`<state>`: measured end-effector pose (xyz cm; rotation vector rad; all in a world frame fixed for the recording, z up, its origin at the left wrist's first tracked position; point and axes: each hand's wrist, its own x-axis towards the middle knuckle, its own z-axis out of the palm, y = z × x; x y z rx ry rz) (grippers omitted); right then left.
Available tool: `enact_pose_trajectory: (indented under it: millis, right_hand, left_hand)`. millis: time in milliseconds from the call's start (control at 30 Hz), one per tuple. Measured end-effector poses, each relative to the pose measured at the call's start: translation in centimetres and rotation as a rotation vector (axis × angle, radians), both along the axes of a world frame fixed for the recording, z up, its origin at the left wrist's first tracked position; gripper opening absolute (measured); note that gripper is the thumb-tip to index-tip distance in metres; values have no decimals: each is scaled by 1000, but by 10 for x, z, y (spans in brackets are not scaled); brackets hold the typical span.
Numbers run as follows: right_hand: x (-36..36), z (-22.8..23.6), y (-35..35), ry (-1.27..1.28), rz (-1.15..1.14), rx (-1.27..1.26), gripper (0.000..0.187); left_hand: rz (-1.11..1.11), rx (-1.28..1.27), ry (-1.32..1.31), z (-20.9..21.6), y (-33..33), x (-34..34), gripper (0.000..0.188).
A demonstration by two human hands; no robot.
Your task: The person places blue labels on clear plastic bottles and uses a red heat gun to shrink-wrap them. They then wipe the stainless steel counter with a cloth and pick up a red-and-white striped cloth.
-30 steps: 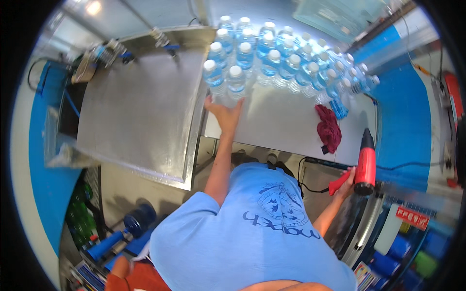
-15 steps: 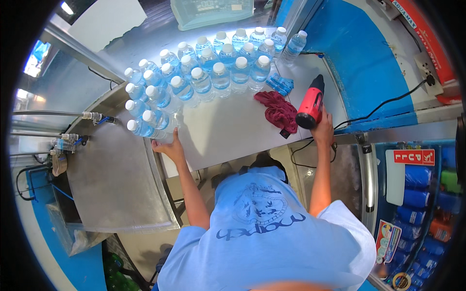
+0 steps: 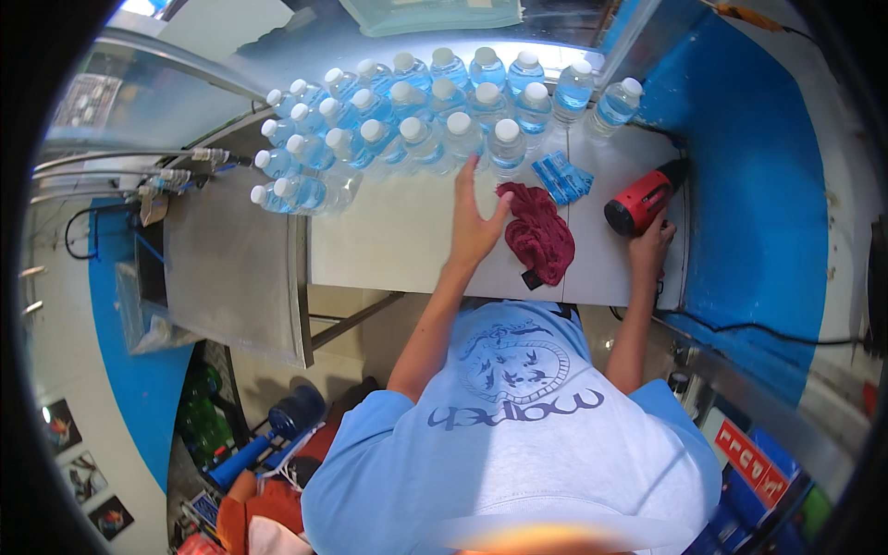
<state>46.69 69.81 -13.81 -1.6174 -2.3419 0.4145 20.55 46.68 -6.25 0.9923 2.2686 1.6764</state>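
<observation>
Rows of clear water bottles (image 3: 422, 143) with white caps and blue labels stand packed together on a white tabletop (image 3: 398, 242). My left hand (image 3: 478, 222) is open, thumb and fingers spread, beside the right end of the front row. Its fingertips are close to a front bottle (image 3: 507, 148); whether they touch it I cannot tell. In my right hand (image 3: 650, 248) is a red and black heat gun (image 3: 638, 203), gripped by its handle, with its nozzle towards the blue wall. Between my hands lies a crumpled maroon cloth (image 3: 539, 239).
Flat blue printed sleeves (image 3: 561, 178) lie behind the cloth. A black cord (image 3: 740, 331) runs along the right side by the blue wall (image 3: 754, 185). To the left are a metal counter (image 3: 236, 250) and thin pipes with valves (image 3: 176, 176). A glass panel rises behind the bottles.
My left hand has moved right, from the left end of the bottles to the right end of the front row. The heat gun is farther right of the cloth. The whole view has shifted.
</observation>
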Motion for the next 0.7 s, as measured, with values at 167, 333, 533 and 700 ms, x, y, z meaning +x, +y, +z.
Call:
enact_pose_trajectory:
  millis: [167, 333, 533, 700]
  right_hand:
    - [-5, 48, 38, -310, 272, -369, 102]
    - [-111, 64, 79, 371, 468, -95, 93]
    - [-194, 26, 82, 735, 320, 228, 78]
    - [-210, 0, 91, 885, 350, 185, 72]
  left_hand:
    - [71, 4, -105, -13, 34, 25, 88]
    - [217, 5, -27, -29, 34, 32, 73]
    - [566, 136, -19, -43, -34, -22, 51]
    - [1041, 124, 26, -35, -150, -100, 56]
